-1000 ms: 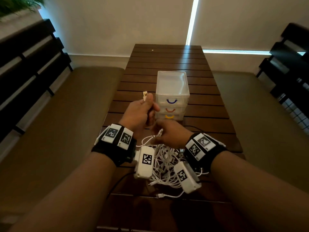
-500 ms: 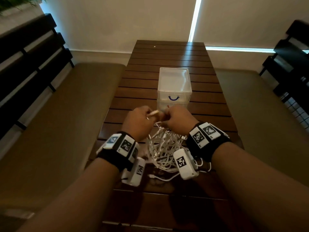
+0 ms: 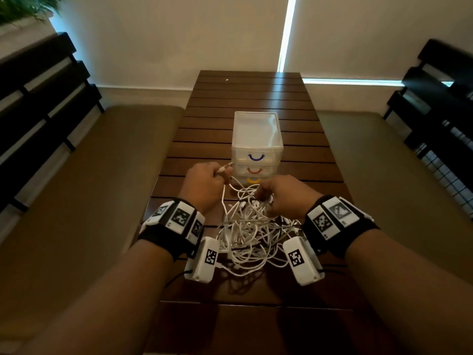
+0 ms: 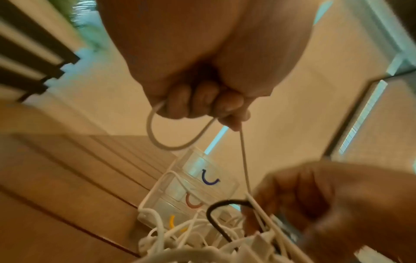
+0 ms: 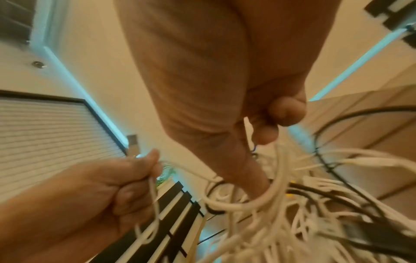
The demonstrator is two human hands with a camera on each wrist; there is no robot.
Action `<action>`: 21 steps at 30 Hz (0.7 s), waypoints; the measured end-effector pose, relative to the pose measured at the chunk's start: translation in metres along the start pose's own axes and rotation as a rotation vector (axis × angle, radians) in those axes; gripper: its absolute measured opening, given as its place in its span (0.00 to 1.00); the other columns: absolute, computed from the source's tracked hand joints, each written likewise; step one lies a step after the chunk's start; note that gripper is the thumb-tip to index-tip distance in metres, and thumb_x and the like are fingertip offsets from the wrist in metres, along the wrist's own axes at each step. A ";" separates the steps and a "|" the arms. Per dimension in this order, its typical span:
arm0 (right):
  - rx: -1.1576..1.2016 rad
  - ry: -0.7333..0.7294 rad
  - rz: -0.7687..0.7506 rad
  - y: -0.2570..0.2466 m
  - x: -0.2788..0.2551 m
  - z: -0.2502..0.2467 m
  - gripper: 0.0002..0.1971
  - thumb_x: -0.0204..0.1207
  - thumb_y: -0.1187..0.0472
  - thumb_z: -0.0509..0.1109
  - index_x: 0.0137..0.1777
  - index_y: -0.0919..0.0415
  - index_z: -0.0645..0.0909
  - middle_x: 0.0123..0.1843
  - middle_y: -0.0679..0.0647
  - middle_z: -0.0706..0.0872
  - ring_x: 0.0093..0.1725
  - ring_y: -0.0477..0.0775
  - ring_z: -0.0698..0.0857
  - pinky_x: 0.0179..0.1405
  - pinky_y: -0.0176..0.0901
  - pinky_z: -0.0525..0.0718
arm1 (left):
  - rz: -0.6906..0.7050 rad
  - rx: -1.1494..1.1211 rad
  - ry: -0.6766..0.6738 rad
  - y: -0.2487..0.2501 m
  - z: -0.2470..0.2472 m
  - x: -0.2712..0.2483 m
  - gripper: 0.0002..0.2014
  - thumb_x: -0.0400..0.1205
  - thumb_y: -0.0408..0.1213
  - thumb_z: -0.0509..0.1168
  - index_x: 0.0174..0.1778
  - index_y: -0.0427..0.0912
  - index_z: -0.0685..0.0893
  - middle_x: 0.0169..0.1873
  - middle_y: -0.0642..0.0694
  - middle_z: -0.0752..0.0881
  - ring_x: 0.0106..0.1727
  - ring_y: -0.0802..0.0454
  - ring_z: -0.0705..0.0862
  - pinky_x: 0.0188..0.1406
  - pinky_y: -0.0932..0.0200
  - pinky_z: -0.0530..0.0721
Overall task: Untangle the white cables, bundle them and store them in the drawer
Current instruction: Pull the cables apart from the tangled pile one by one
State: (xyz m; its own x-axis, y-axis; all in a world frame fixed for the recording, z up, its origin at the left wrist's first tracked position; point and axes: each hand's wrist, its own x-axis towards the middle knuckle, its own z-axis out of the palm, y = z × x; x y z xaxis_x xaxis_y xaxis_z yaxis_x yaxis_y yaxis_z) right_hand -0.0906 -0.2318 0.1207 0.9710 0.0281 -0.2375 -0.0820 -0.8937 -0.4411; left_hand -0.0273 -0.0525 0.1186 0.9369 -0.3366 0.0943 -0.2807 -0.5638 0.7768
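A tangle of white cables [image 3: 252, 234] lies on the wooden table [image 3: 250, 98] between my wrists. My left hand [image 3: 207, 181] grips one white cable near its plug [image 3: 225, 168], fingers [image 4: 202, 99] curled round it with a small loop [image 4: 173, 140] hanging below. The plug [image 5: 133, 145] sticks up out of that fist. My right hand [image 3: 281, 196] is in the top of the tangle, with a cable loop [image 5: 247, 202] hooked round its fingers [image 5: 263, 135]. A clear three-drawer box [image 3: 256, 147] with blue, red and yellow handles stands just beyond the hands, its drawers closed.
Black cables [image 5: 326, 167] run through the white tangle. Cushioned benches [image 3: 102, 188] flank the table on both sides, with dark slatted backs [image 3: 38, 98]. The far half of the table lies behind the drawer box.
My hands have moved apart: the left one pulled up and left with its cable, the right one dropped into the tangle. The drawer box has not moved.
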 end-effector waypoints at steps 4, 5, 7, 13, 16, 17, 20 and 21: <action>0.220 0.198 -0.162 -0.021 -0.002 0.005 0.08 0.74 0.61 0.75 0.53 0.54 0.86 0.46 0.49 0.89 0.44 0.46 0.86 0.46 0.38 0.83 | 0.119 -0.032 -0.145 0.020 0.012 -0.002 0.12 0.85 0.34 0.62 0.36 0.41 0.86 0.33 0.46 0.87 0.33 0.56 0.84 0.32 0.61 0.80; 0.293 0.180 -0.152 -0.019 -0.001 0.007 0.04 0.76 0.60 0.74 0.49 0.56 0.87 0.42 0.49 0.88 0.41 0.45 0.86 0.43 0.37 0.82 | 0.122 -0.070 -0.118 0.024 0.008 -0.002 0.12 0.85 0.35 0.62 0.36 0.39 0.86 0.32 0.45 0.86 0.31 0.59 0.83 0.29 0.62 0.78; 0.241 0.111 -0.075 -0.006 0.000 0.009 0.07 0.79 0.57 0.72 0.43 0.58 0.85 0.37 0.49 0.86 0.37 0.45 0.84 0.40 0.39 0.78 | 0.123 -0.113 -0.037 0.021 -0.001 0.001 0.14 0.85 0.38 0.63 0.35 0.38 0.85 0.26 0.47 0.83 0.24 0.63 0.79 0.24 0.61 0.76; -0.094 0.177 -0.112 -0.010 0.002 0.010 0.07 0.76 0.53 0.74 0.46 0.57 0.88 0.43 0.53 0.89 0.46 0.53 0.85 0.46 0.44 0.81 | -0.101 0.180 0.035 -0.017 -0.007 0.002 0.12 0.84 0.42 0.64 0.38 0.41 0.85 0.28 0.49 0.81 0.33 0.50 0.81 0.32 0.58 0.76; 0.012 0.235 -0.079 -0.009 0.003 0.013 0.06 0.76 0.52 0.73 0.45 0.53 0.86 0.42 0.49 0.88 0.48 0.53 0.85 0.52 0.48 0.80 | -0.189 0.238 0.083 -0.027 -0.010 0.001 0.04 0.78 0.40 0.70 0.45 0.45 0.84 0.45 0.45 0.87 0.48 0.44 0.85 0.49 0.50 0.84; -0.043 0.219 -0.055 -0.007 0.003 0.015 0.04 0.77 0.51 0.71 0.47 0.50 0.85 0.44 0.48 0.87 0.51 0.53 0.84 0.55 0.48 0.76 | -0.165 0.186 0.132 -0.024 -0.010 0.000 0.06 0.76 0.41 0.71 0.46 0.47 0.84 0.46 0.46 0.87 0.49 0.46 0.85 0.50 0.51 0.84; -0.248 0.251 -0.111 -0.006 0.006 0.020 0.07 0.79 0.52 0.68 0.54 0.47 0.84 0.49 0.47 0.88 0.54 0.53 0.83 0.52 0.45 0.69 | 0.030 0.109 0.074 0.005 -0.003 -0.004 0.10 0.80 0.49 0.68 0.44 0.46 0.87 0.39 0.51 0.87 0.40 0.56 0.83 0.41 0.60 0.80; -0.218 0.284 -0.157 -0.009 0.009 0.020 0.07 0.78 0.53 0.68 0.53 0.51 0.85 0.47 0.49 0.89 0.50 0.53 0.85 0.51 0.43 0.74 | 0.070 0.100 -0.004 0.014 0.003 -0.004 0.13 0.81 0.50 0.66 0.41 0.44 0.88 0.36 0.49 0.87 0.36 0.57 0.82 0.35 0.62 0.78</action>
State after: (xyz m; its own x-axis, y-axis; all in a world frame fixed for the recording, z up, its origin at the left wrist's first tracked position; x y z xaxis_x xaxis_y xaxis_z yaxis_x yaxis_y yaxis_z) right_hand -0.0859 -0.2145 0.1057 0.9940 0.0741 0.0804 0.0922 -0.9634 -0.2517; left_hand -0.0355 -0.0612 0.1275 0.9135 -0.3808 0.1432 -0.3650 -0.6115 0.7020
